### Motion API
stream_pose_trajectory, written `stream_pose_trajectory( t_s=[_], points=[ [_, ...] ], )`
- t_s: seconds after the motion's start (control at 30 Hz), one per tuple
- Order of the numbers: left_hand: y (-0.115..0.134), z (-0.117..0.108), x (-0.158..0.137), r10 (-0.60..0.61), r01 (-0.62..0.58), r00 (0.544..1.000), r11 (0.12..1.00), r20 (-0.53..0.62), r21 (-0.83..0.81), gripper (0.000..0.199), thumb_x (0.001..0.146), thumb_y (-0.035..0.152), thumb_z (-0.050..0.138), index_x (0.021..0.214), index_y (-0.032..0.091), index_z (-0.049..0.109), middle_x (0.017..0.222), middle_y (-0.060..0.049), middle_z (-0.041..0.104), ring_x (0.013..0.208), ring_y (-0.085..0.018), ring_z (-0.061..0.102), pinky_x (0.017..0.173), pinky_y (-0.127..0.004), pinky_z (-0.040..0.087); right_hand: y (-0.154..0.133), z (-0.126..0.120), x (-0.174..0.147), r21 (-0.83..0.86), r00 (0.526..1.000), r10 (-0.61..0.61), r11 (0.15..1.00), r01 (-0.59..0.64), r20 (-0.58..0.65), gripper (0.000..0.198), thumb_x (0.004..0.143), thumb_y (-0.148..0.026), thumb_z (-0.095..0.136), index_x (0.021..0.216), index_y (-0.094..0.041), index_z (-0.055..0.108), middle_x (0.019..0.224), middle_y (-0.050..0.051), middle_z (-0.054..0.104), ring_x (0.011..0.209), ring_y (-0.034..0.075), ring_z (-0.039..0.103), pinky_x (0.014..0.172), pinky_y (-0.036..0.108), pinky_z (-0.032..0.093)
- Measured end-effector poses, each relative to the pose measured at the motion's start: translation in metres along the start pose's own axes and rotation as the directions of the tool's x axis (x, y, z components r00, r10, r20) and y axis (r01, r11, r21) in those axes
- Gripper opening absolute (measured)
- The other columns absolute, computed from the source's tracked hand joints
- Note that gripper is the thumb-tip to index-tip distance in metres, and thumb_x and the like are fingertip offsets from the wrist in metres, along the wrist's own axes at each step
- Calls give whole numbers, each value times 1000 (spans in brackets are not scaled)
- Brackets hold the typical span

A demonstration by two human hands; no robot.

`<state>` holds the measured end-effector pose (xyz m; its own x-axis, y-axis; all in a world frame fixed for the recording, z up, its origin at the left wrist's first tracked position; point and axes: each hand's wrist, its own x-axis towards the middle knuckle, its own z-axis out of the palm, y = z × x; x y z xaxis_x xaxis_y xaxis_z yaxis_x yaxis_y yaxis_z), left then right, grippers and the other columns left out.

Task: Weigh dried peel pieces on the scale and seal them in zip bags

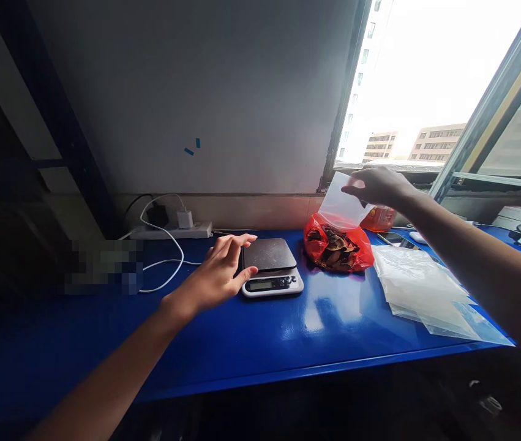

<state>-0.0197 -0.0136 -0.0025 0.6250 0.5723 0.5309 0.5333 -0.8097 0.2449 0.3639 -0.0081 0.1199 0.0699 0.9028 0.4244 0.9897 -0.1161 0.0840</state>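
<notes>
My right hand (382, 187) pinches a translucent white plastic bag (339, 203) by its upper right side. Its lower edge overlaps the back of an open red plastic bag (362, 256) in the view. Dried brown slices or flakes (337, 250) fill that red bag; their exact kind is unclear. At the left side of a digital kitchen scale (272, 256), my left hand (218, 272) is open, thumb and fingers apart. Its thumb reaches over the scale's front near the display, and the fingers extend over the left of the dark weighing plate. Contact with the scale cannot be made out.
Flat clear plastic bags (419, 285) lie stacked on the blue table (260, 343) at the right. Behind them are a phone (398, 240) and a reddish container (379, 218). A power strip (202, 229) with a white cable (182, 251) runs along the wall; a window (407, 79) is at right.
</notes>
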Motion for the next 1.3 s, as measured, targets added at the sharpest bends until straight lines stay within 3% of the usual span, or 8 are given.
stream_pose_trajectory(
  t_s=[0.23,0.4,0.77,0.93,1.03,1.13,1.2,1.3],
  points=[
    [6,-2,0,-15,15,998,1000,65,6,49,89,30,58,131,33,32,126,-9,50,128,-28,43,101,-55,42,-1,5,10,21,995,-56,998,54,87,38,97,-40,40,98,-15,69,92,9,69,68,14,55,64,27,38],
    [8,-3,0,-19,18,994,1000,109,11,48,89,29,57,130,34,32,129,-8,48,130,-29,42,102,-56,41,4,4,12,-41,995,-71,996,74,72,33,95,-39,48,92,-13,69,86,10,67,63,12,44,63,28,31],
    [10,-3,-1,-15,13,984,1000,177,13,49,91,30,55,133,33,31,135,-8,45,132,-29,37,104,-55,37,6,-6,1,-222,963,-39,975,-22,-268,32,97,-36,49,108,-9,64,71,14,63,54,13,38,61,33,20],
    [14,-3,-1,-19,31,985,997,174,-68,45,90,32,55,131,33,36,133,-8,48,129,-30,41,104,-54,37,-12,-21,-19,146,875,27,988,50,-484,14,93,-14,51,104,-10,60,65,4,55,53,8,32,61,32,23],
    [15,0,1,-76,106,990,957,121,-269,52,91,45,53,137,31,31,137,-10,47,126,-30,44,102,-51,40,-50,-24,-44,557,781,160,786,270,-604,9,93,-12,45,93,-16,53,66,-2,50,54,7,39,59,28,30],
    [13,3,6,-156,127,988,834,-10,-537,69,89,57,50,144,26,22,143,-15,43,131,-33,41,101,-50,41,-100,-8,-68,779,832,110,434,453,-545,9,95,-24,44,88,-21,49,59,-6,43,48,7,39,50,23,31],
    [8,2,10,-243,140,968,728,-63,-671,69,87,59,52,141,22,30,137,-16,49,128,-31,45,101,-47,41,-129,12,-77,840,860,57,253,479,-508,11,95,-29,44,87,-22,50,59,-6,40,47,8,38,47,22,30],
    [-6,-4,15,-424,232,904,599,-58,-767,48,80,55,65,109,18,58,106,-9,65,101,-22,60,93,-36,44,-154,42,-83,888,891,63,130,440,-451,14,93,-33,46,87,-22,52,61,-5,43,50,9,39,47,22,30]
  ],
)
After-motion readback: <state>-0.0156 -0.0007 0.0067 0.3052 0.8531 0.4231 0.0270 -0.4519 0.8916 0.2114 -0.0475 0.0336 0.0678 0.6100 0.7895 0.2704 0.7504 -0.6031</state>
